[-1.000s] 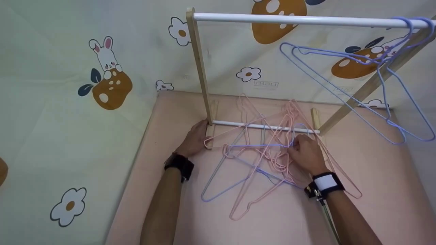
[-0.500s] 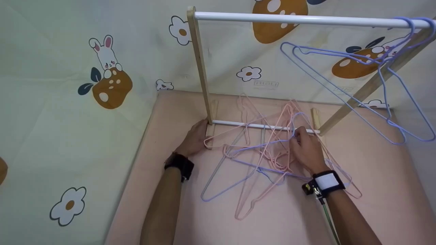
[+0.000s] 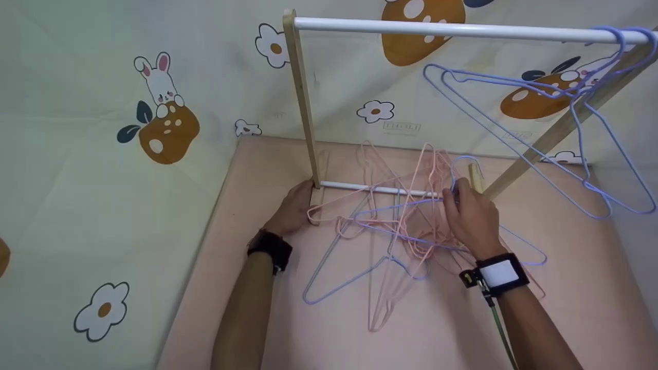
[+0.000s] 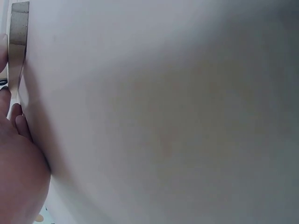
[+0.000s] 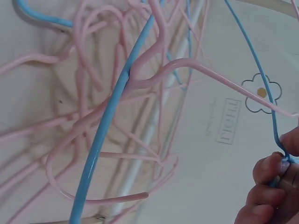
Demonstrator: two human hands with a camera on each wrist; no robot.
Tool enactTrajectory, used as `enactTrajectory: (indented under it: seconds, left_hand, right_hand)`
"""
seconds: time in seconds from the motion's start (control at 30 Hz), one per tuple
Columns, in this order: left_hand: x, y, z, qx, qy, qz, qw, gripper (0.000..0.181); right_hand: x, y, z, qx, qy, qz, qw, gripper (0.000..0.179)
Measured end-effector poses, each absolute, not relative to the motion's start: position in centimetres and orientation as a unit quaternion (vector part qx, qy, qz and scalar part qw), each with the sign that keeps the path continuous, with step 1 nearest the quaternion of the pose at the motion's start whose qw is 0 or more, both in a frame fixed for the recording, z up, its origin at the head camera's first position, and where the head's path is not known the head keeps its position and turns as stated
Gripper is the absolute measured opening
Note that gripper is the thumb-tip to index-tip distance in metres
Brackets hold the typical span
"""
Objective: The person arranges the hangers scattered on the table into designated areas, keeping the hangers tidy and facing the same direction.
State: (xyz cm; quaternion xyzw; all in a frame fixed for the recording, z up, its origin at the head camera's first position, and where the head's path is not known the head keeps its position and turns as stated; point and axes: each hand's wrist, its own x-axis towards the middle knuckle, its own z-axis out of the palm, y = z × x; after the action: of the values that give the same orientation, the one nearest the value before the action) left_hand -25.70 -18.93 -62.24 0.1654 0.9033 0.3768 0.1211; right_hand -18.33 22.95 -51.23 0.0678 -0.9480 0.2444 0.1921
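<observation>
Head view: right hand [image 3: 470, 218] pinches blue hanger [image 3: 390, 207] toward back edge of table [image 3: 267, 167]. Pink hangers [image 3: 421, 252] tangle across table's middle. Left hand [image 3: 294, 211] touches wooden rack foot [image 3: 319, 198], toward back left corner. Left wrist view: fingers [image 4: 23, 127] at foot; cannot tell if curled. Right wrist view: fingertips [image 5: 268, 168] on blue hanger.

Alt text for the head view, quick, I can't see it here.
The right hand holds a blue hanger amid a tangle of pink and blue hangers; the left hand touches the left foot of a rack. Two hung blue hangers are at the right of its top rail.
</observation>
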Motion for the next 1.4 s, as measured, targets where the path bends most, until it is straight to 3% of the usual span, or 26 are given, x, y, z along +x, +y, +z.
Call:
enactTrajectory:
  seconds: [0.43,0.7,1.17,1.4]
  left_hand:
    - [-25.8,-18.9,-62.2,0.175,0.903,0.377,0.108,0.083]
    - [-25.7,-19.0,-62.3,0.157,0.896,0.396,0.128,0.078]
    - [-25.6,-19.0,-62.1,0.146,0.897,0.392,0.143,0.077]
    - [-25.5,-19.0,-62.5,0.128,0.895,0.401,0.145,0.079]
  right_hand:
    - [-18.1,22.9,-47.5,0.055,-0.96,0.179,0.207,0.032]
    - [-18.0,23.1,-46.0,0.067,-0.959,0.153,0.229,0.032]
    - [-17.8,23.6,-45.4,0.103,-0.929,0.175,0.311,0.03]
    - [-17.7,23.1,-45.1,0.116,-0.918,0.243,0.293,0.026]
